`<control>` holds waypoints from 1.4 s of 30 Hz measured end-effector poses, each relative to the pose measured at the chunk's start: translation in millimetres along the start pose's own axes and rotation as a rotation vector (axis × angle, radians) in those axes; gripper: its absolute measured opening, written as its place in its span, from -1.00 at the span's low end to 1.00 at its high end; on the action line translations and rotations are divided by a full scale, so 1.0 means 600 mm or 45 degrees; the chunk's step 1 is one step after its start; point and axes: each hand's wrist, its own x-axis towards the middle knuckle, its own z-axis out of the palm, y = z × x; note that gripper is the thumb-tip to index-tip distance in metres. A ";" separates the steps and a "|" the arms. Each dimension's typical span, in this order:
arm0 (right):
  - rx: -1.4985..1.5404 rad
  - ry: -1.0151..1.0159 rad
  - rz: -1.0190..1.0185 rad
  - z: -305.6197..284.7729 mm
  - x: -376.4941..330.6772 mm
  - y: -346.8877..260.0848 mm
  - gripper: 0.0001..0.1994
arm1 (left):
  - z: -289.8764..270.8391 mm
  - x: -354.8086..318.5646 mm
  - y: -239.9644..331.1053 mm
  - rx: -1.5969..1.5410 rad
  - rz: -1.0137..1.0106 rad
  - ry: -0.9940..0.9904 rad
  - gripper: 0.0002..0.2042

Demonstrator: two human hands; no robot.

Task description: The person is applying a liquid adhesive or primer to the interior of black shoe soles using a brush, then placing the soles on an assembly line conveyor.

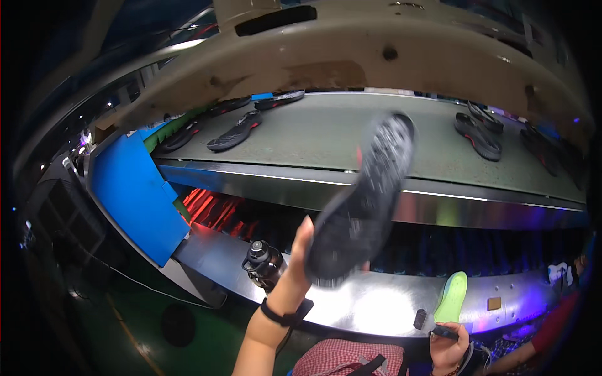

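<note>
Here's my left hand (297, 266) clamped on the sole (359, 230), my right hand (448, 352) curled round the brush (429, 324): brushing, I'd judge, so next calls for bringing them together.

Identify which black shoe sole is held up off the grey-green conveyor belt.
The black shoe sole in the left hand, raised mid-view; the other black soles lie on the conveyor belt.
</note>
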 end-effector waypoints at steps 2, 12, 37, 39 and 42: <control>0.094 -0.084 0.090 -0.016 0.004 -0.003 -0.67 | -0.007 0.072 0.045 -0.220 0.332 -0.083 -0.19; 0.282 -0.105 0.268 -0.066 0.027 0.007 -0.58 | -0.101 0.082 -0.004 0.100 0.273 0.189 -0.46; 0.470 -0.043 0.443 -0.079 0.060 0.013 -0.43 | -0.375 -0.246 -0.358 0.827 -0.957 0.938 -0.70; 0.598 -0.097 0.483 -0.092 0.068 0.018 -0.43 | -0.376 -0.246 -0.362 0.854 -0.969 0.950 -0.70; 0.784 -0.122 0.534 -0.123 0.085 0.025 -0.44 | -0.377 -0.246 -0.366 0.889 -0.971 0.971 -0.70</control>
